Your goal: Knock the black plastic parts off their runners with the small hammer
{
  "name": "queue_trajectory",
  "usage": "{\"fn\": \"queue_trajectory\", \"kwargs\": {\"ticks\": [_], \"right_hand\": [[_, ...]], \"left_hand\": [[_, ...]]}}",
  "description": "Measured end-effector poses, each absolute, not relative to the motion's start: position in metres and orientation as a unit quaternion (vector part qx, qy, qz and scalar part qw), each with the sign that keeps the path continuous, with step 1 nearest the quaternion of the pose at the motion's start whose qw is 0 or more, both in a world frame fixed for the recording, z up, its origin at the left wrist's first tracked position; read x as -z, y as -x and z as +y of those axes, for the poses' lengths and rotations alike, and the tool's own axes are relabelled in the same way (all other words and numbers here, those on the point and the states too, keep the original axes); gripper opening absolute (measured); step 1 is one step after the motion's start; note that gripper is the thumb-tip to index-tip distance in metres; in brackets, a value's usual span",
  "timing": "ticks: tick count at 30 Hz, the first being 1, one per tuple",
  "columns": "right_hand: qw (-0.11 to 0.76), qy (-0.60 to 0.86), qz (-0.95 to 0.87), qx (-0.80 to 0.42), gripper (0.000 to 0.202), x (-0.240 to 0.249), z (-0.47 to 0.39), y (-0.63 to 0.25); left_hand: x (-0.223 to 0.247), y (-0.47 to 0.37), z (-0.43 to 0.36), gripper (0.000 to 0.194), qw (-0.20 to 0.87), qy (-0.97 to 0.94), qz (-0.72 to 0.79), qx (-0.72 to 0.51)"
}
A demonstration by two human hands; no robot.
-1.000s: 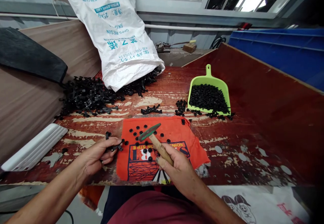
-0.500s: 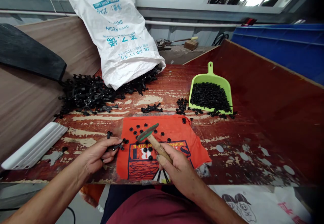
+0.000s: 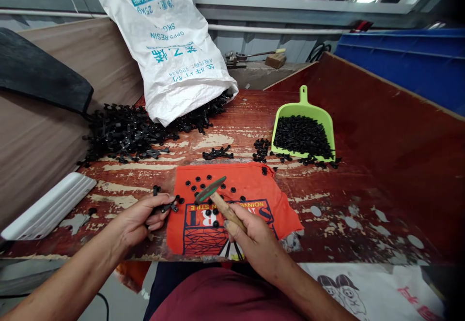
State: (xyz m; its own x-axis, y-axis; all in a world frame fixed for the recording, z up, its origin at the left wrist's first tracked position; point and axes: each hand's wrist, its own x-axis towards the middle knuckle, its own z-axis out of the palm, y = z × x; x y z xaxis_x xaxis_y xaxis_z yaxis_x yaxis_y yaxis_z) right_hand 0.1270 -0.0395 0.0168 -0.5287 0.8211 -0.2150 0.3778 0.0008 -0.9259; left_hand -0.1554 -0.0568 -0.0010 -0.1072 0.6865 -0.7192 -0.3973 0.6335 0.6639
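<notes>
In the head view, the left hand (image 3: 140, 218) pinches a black branching piece (image 3: 175, 207) between thumb and curled fingers, its knobbed ends poking out over the left edge of the orange cloth (image 3: 285, 219). The right hand (image 3: 256, 233) is closed around the wooden handle of a small hammer (image 3: 225, 208), its head above the cloth; whether it touches anything there, I cannot tell. Small black knobs (image 3: 215, 224) lie scattered on the cloth, which is spread on the desk (image 3: 312, 185). The step in hand seems to be readying the held piece against the hammer; the next move probably calls for a steady left pinch, with fingertips clear of the hammer's head.
</notes>
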Motion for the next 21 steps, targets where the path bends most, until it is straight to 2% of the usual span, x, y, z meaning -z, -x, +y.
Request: {"fn": "queue_trajectory", "kwargs": {"ticks": [10,17,21], "right_hand": [[0.198,0.442,-0.674,-0.558,0.019,-0.015,-0.041,-0.129],[0.207,0.447,-0.687,-0.534,0.016,-0.019,-0.041,-0.127],[0.205,0.449,-0.697,-0.520,0.017,-0.025,-0.039,-0.126]], "left_hand": [[0.005,0.158,-0.058,0.033,0.627,-0.150,0.652,-0.399],[-0.003,0.146,-0.057,0.038,0.549,-0.242,0.681,-0.419],[0.001,0.149,-0.056,0.035,0.555,-0.230,0.682,-0.418]]}}
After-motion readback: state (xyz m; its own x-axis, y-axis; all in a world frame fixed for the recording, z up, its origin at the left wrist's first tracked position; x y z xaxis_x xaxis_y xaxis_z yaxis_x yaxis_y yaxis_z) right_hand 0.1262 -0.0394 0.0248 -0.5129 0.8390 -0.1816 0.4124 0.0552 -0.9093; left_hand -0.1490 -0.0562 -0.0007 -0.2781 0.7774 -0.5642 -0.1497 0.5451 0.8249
